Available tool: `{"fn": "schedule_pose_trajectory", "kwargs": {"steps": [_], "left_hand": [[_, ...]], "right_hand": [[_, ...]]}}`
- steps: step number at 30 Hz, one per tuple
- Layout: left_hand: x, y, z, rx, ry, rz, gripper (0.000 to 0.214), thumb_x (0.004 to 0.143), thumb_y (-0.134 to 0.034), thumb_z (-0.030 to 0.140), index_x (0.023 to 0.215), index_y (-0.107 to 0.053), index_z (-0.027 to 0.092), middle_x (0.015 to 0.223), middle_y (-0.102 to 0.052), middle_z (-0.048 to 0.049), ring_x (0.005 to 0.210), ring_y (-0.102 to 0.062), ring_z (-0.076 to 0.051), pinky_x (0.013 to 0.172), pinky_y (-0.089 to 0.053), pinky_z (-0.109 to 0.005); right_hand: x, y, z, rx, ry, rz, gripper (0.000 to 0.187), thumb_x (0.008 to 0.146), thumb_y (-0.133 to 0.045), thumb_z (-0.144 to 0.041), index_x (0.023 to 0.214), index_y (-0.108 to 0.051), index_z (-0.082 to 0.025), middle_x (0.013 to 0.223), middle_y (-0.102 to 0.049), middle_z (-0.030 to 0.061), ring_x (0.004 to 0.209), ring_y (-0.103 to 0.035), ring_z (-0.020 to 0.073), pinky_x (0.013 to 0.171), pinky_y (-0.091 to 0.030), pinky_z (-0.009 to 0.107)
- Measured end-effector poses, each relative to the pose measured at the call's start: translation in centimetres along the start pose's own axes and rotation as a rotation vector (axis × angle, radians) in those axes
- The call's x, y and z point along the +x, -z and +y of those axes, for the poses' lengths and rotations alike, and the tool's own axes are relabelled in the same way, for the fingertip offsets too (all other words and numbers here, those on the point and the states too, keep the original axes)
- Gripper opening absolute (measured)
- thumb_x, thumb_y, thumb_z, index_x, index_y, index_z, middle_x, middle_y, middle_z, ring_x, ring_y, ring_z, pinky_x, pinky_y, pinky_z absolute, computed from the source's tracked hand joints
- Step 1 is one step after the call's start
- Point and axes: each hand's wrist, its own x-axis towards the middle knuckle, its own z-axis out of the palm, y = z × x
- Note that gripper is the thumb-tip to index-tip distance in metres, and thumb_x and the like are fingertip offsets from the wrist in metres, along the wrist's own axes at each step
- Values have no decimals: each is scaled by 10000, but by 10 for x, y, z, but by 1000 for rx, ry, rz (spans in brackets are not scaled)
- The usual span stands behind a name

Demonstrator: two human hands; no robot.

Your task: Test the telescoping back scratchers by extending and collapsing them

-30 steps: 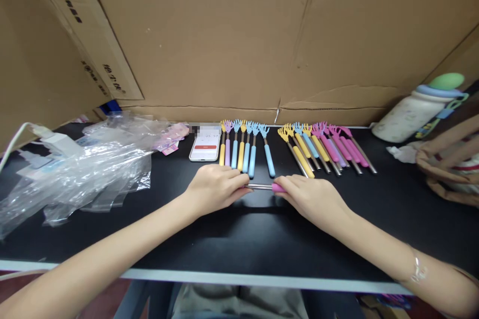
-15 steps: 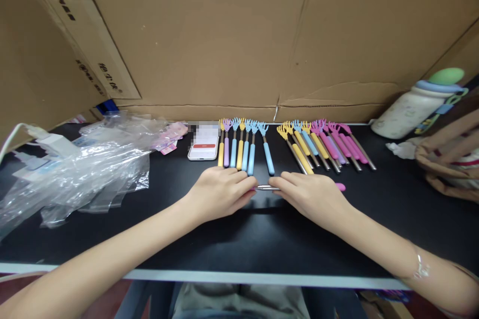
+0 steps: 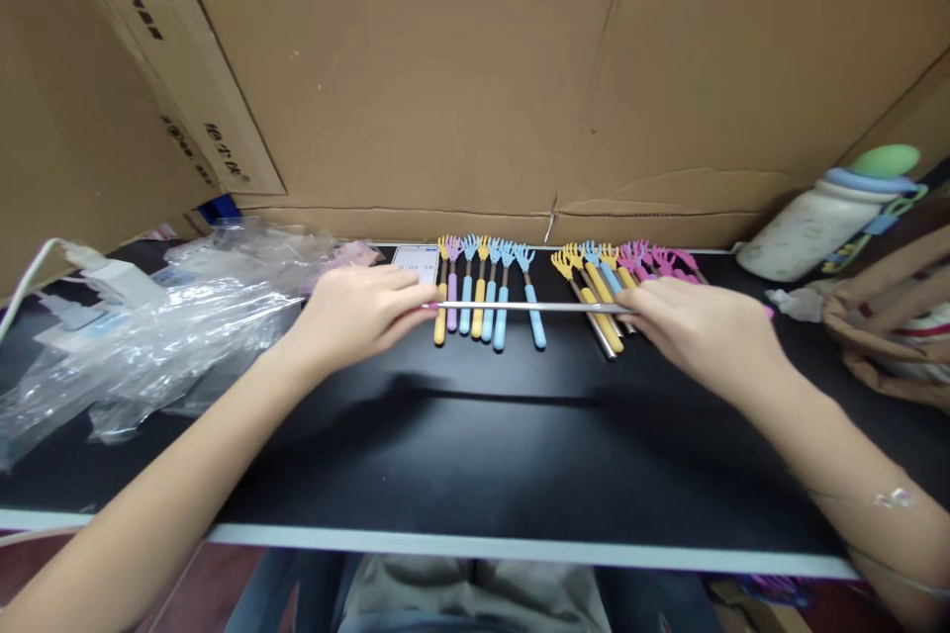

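My left hand (image 3: 360, 314) and my right hand (image 3: 702, 324) hold the two ends of one telescopic back scratcher (image 3: 534, 306). Its thin metal rod is stretched out long between them, level above the black table (image 3: 475, 435). A bit of its pink handle shows past my right hand. Under the rod lie two rows of short back scratchers with small hand-shaped heads: a left row (image 3: 486, 297) in yellow, purple and blue, and a right row (image 3: 605, 292) in yellow, blue and pink.
A heap of clear plastic bags (image 3: 163, 326) lies at the left, with a white charger (image 3: 111, 279) behind it. A phone (image 3: 416, 260) peeks out behind my left hand. A bottle (image 3: 831, 218) and a bag (image 3: 891, 316) stand at the right. Cardboard walls (image 3: 475, 69) close the back.
My hands have moved apart and away from me. The scratcher's rod, short between them before, is now pulled out long and held over the rows.
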Motion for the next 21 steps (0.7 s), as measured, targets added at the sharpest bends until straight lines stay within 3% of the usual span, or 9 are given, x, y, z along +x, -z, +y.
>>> {"fn": "schedule_pose_trajectory", "kwargs": {"steps": [8, 14, 21], "left_hand": [[-11, 10, -41, 181, 37, -25, 280, 929, -357, 390, 938, -609, 268, 812, -647, -12, 747, -582, -173, 500, -263, -272], [-35, 1, -61, 187, 44, -46, 259, 919, -387, 380, 865, -607, 256, 738, -611, -23, 729, -556, -171, 499, -256, -276], [-44, -6, -63, 231, 6, -21, 228, 909, -428, 374, 885, -615, 248, 720, -593, -15, 726, -523, -168, 549, -311, -269]], "right_hand": [[-29, -11, 61, -117, -145, -134, 240, 890, -389, -298, 926, -606, -200, 828, -641, 59, 749, -542, 154, 532, -277, 260], [-68, -26, 95, -104, -197, -261, 282, 890, -393, -359, 865, -605, -175, 794, -615, 100, 709, -526, 169, 586, -330, 256], [-78, -37, 95, -179, -105, -62, 359, 918, -292, -381, 831, -578, -182, 713, -579, 40, 613, -499, 145, 515, -299, 239]]}}
